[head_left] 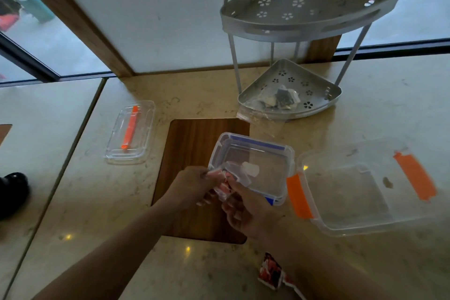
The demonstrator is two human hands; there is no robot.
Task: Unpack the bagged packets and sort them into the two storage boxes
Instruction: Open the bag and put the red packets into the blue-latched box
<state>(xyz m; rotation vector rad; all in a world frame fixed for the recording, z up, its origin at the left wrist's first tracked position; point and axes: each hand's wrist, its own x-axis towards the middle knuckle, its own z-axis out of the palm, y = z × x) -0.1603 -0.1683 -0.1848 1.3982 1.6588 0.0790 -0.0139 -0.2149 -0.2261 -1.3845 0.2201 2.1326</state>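
Note:
Both hands meet over the near-left corner of the small clear storage box with blue clips (255, 143). My left hand (192, 185) and my right hand (246, 207) together grip a clear plastic bag of pink-and-white packets (225, 184). One pale packet (250, 169) lies inside the blue-clip box. To the right stands the larger clear storage box with orange clips (365, 192), with nothing visible inside it. A red-and-black packet (270, 273) lies on the counter by my right forearm.
A clear lid with an orange clip (131, 131) lies at the left. A grey two-tier corner rack (292, 90) stands at the back, its lower tray holding another clear bag of dark and white packets (277, 102). A wooden inset board (194, 143) lies under the small box.

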